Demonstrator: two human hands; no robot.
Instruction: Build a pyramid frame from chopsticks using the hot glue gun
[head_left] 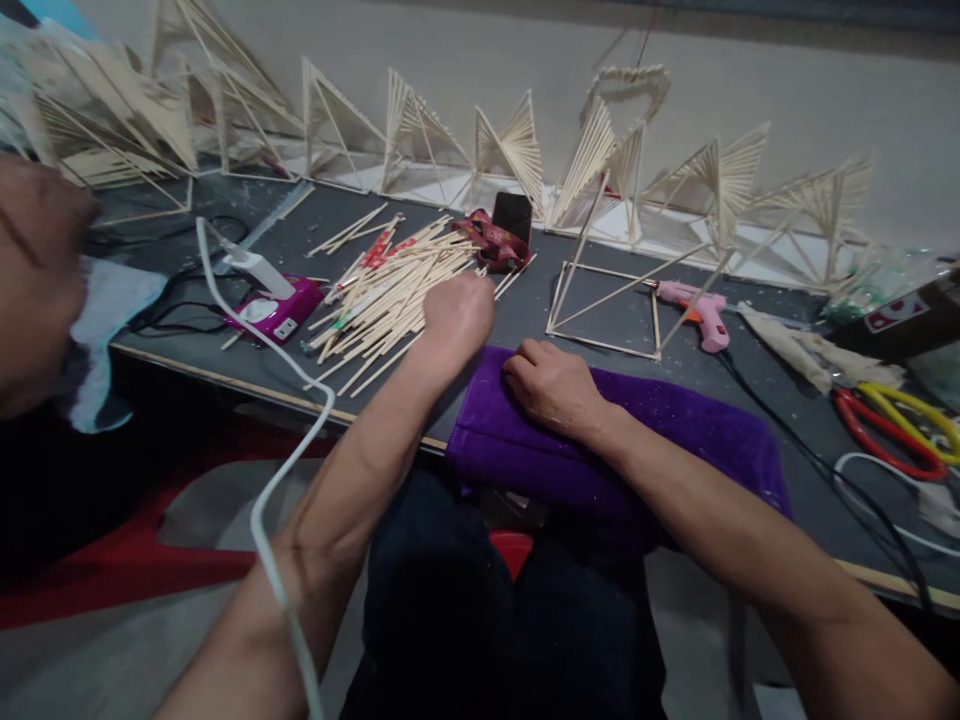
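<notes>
My left hand (459, 312) is closed in a fist over the right end of a pile of thin wooden sticks (386, 300); whatever its fingers hold is hidden. On a folded purple cloth (675, 425) at the table's front edge lies my right hand (556, 388), its fingers curled in and their tips out of sight. Just beyond it stands a frame of glued sticks (604, 345), with a square base and slanting sticks. A pink hot glue gun (701, 308) rests on the right, its nozzle near that frame.
Several twisted stick structures (517, 150) line the wall. A phone (513, 215) with a red strap lies behind the pile. On the left is a purple power socket (281, 312) with a white cable, near another person's hand (37, 270). Red-and-yellow-handled scissors (892, 430) lie right.
</notes>
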